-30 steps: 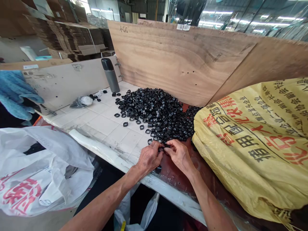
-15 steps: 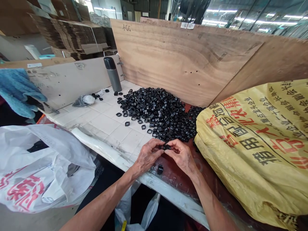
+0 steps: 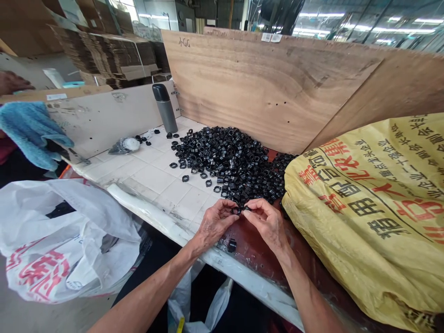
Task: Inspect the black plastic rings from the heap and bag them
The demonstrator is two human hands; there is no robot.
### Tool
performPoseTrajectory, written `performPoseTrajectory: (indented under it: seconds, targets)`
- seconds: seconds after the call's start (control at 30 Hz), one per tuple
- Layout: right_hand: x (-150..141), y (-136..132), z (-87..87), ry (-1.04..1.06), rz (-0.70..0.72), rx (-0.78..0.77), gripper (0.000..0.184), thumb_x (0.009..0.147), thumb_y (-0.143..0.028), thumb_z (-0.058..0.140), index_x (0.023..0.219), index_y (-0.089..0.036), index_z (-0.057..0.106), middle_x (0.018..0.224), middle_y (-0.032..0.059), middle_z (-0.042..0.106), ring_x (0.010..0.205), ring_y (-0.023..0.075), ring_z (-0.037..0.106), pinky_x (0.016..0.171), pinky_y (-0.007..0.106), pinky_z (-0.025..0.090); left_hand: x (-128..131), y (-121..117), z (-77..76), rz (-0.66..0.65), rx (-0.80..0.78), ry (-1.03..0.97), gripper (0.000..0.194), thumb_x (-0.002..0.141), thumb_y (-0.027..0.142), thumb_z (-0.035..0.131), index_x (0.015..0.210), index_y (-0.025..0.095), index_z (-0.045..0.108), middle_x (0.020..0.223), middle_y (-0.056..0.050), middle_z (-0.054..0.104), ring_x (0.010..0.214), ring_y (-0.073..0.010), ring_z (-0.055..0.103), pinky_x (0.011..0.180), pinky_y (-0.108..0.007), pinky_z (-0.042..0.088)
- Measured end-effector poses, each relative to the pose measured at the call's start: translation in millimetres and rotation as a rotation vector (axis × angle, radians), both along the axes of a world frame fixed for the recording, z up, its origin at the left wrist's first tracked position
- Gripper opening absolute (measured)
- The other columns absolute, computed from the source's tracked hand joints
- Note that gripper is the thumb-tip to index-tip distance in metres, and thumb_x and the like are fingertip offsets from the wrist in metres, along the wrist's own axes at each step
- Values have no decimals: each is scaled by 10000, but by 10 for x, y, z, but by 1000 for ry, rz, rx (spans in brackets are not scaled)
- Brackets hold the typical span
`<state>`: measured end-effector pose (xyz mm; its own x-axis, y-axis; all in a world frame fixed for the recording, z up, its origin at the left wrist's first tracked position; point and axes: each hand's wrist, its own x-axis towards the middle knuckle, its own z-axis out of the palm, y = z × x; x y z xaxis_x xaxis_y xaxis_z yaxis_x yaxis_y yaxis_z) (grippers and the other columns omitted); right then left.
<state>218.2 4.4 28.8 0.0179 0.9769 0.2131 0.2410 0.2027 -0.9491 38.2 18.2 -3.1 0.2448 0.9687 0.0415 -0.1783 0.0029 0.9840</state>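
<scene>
My left hand (image 3: 215,223) pinches a small black plastic ring (image 3: 236,211) between thumb and fingers, its round opening showing. Close beside it, my right hand (image 3: 265,220) grips another small black ring (image 3: 246,208), mostly covered by the fingertips. Both hands are just in front of a large pile of black plastic rings (image 3: 225,155). Below the hands, on the dark red surface, stands a short black stack of what look like the same rings (image 3: 232,245).
A yellow printed sack (image 3: 367,199) bulges over the right side. A dark flask (image 3: 164,108) stands at the back left, near a small clear bag (image 3: 124,145). Plywood boards (image 3: 270,88) wall the table's back. A white plastic bag (image 3: 69,240) hangs front left; a blue cloth (image 3: 34,129) lies over the left board.
The rings between my hands have come apart slightly, one in each hand. My right hand has shifted a little to the right. The short black stack below is now uncovered.
</scene>
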Motion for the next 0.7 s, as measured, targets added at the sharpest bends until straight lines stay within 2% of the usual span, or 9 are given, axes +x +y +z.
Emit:
performPoseTrajectory:
  seconds: [0.2, 0.3, 0.53, 0.6, 0.7]
  targets:
    - [-16, 2, -25, -78, 28, 70, 57, 832, -281, 713, 803, -244, 682, 973, 33, 741, 958, 208, 696, 859, 328, 565, -1, -7, 29, 1, -39, -29, 300, 770, 269, 788, 1023, 182, 652, 932, -38, 734, 828, -155, 691, 810, -289, 559]
    - [-22, 3, -9, -135, 23, 99, 52, 833, -275, 718, 796, -249, 691, 981, 34, 748, 962, 216, 699, 877, 356, 564, -11, -15, 78, -3, -41, -57, 313, 758, 305, 801, 1006, 177, 659, 948, -41, 733, 824, -162, 694, 803, -304, 572]
    - [-40, -15, 38, -191, 18, 111, 51, 837, -274, 710, 793, -250, 698, 942, 38, 741, 931, 226, 694, 878, 373, 555, -44, -5, 84, 40, 159, 23, 273, 780, 357, 793, 980, 188, 716, 1031, -60, 705, 958, -201, 687, 880, -343, 584]
    - [-45, -26, 51, -198, 7, 74, 46, 828, -291, 726, 838, -252, 702, 919, 30, 737, 887, 217, 694, 844, 347, 558, -54, 0, 61, 39, 206, 42, 263, 796, 351, 784, 996, 191, 722, 1045, -68, 703, 972, -206, 688, 886, -346, 584]
    - [-52, -41, 74, -200, 3, 30, 158, 828, -304, 738, 977, -262, 708, 916, 15, 726, 832, 196, 683, 798, 313, 552, -67, 0, 26, 35, 258, 73, 248, 808, 325, 779, 1011, 193, 723, 1058, -79, 705, 997, -214, 687, 900, -350, 576]
